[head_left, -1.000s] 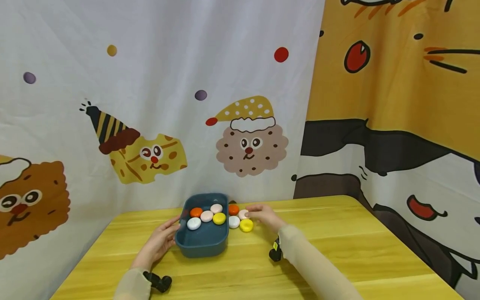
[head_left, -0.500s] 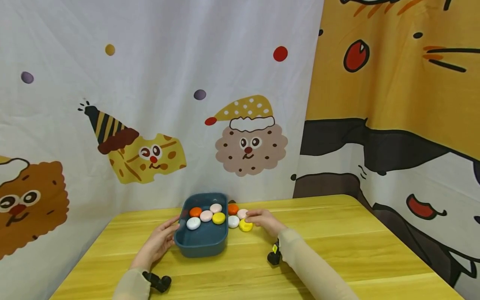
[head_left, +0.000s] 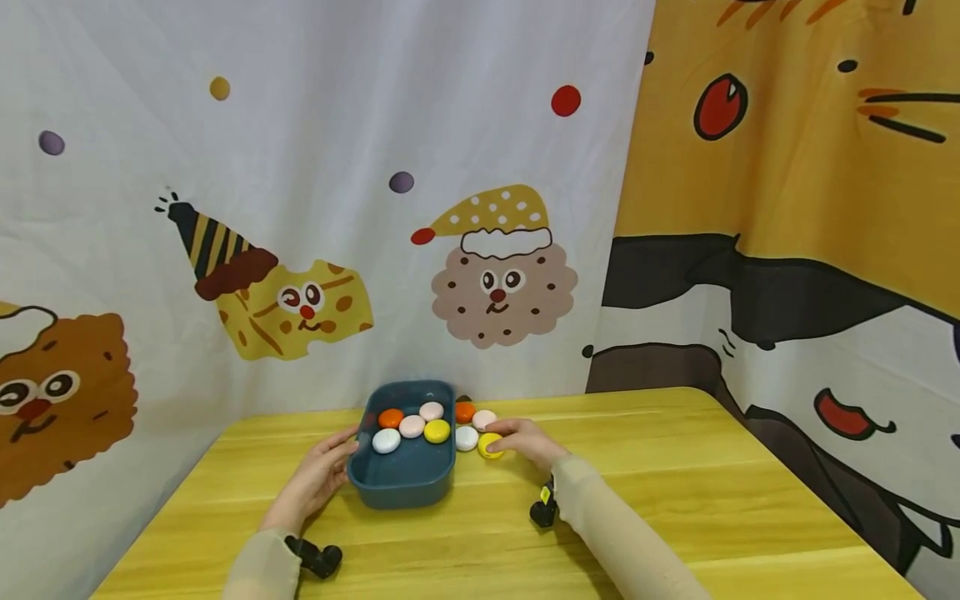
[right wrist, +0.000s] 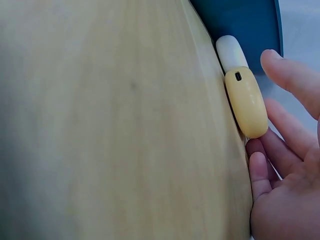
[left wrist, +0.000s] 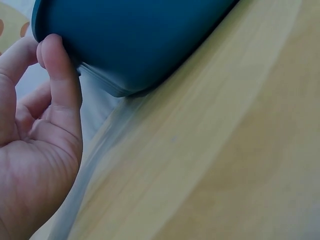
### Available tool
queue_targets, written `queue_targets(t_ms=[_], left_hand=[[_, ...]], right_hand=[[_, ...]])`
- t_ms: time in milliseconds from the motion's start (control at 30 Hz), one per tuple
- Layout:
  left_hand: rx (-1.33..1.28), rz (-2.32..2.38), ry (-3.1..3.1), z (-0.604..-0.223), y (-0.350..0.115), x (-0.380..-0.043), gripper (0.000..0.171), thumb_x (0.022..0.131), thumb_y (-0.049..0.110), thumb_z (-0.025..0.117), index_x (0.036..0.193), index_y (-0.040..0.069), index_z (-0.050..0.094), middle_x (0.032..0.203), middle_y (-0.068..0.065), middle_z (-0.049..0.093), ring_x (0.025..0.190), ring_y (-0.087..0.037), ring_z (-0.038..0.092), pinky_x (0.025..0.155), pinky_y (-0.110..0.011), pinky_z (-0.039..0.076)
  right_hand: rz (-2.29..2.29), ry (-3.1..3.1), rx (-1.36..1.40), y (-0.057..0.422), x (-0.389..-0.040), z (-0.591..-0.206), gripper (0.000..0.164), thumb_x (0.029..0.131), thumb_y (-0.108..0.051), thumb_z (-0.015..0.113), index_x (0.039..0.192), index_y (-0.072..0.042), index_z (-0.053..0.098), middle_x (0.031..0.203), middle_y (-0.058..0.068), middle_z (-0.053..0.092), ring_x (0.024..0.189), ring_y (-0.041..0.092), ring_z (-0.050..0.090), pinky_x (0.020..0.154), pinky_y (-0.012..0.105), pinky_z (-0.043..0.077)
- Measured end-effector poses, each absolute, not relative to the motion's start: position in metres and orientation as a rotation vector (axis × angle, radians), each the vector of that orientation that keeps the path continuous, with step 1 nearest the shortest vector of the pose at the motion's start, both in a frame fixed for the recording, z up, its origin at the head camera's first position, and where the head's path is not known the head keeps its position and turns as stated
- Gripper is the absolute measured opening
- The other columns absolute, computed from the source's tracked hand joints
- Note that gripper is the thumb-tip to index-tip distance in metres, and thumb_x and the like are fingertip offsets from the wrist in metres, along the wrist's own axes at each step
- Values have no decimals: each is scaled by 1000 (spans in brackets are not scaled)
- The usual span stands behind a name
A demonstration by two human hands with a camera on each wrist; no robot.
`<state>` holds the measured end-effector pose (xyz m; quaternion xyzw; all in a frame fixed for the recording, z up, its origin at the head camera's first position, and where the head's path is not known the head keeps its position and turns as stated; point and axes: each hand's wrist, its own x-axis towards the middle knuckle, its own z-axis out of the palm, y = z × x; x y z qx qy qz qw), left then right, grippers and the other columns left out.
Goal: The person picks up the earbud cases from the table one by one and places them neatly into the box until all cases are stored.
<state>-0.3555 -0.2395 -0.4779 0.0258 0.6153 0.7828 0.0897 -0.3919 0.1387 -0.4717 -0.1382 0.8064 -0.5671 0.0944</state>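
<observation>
In the head view my left hand [head_left: 321, 473] rests its fingertips against the left side of a dark blue plastic box [head_left: 401, 492]. The left wrist view has those fingertips at the box wall [left wrist: 135, 45]. My right hand [head_left: 531, 442] is at a yellow rounded disc [head_left: 490, 447] on the table, right of the box. Up close in the right wrist view, this yellow disc [right wrist: 246, 102] bears a small dark slot. Lower fingers meet its edge, while the uppermost digit stands apart from it. A white disc [head_left: 467, 438] lies beside it, partly hidden behind it in the right wrist view.
Inside the box lie an orange disc [head_left: 391, 418], a yellow one, a white one and two pale pink ones. Outside, an orange disc [head_left: 465, 412] and a pale pink disc [head_left: 484, 420] lie by its right wall. A printed curtain [head_left: 315, 125] hangs behind the table [head_left: 675, 467].
My right hand has shifted from the pale pink disc down to the yellow disc in front of it. The left hand stays at the box. The head view has tilted slightly.
</observation>
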Motion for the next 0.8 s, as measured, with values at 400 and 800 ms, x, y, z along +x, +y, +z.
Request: queue_targets(t_ms=[400, 800], left_hand=[[50, 2350, 1830, -476, -238, -353, 58, 99, 9, 55, 150, -1, 30, 91, 0, 69, 62, -7, 60, 56, -21, 49], [52, 2348, 1860, -476, -238, -351, 57, 99, 10, 54, 151, 0, 31, 89, 1, 68, 62, -7, 59, 56, -20, 48]], right_hand=[[-1672, 2384, -441, 135, -389, -472, 50, 79, -4, 76, 126, 4, 62, 130, 18, 58, 125, 35, 47, 108, 51, 30], [-1640, 2414, -468, 135, -390, -472, 49, 80, -3, 76, 126, 4, 61, 129, 18, 58, 123, 34, 48, 106, 49, 33]])
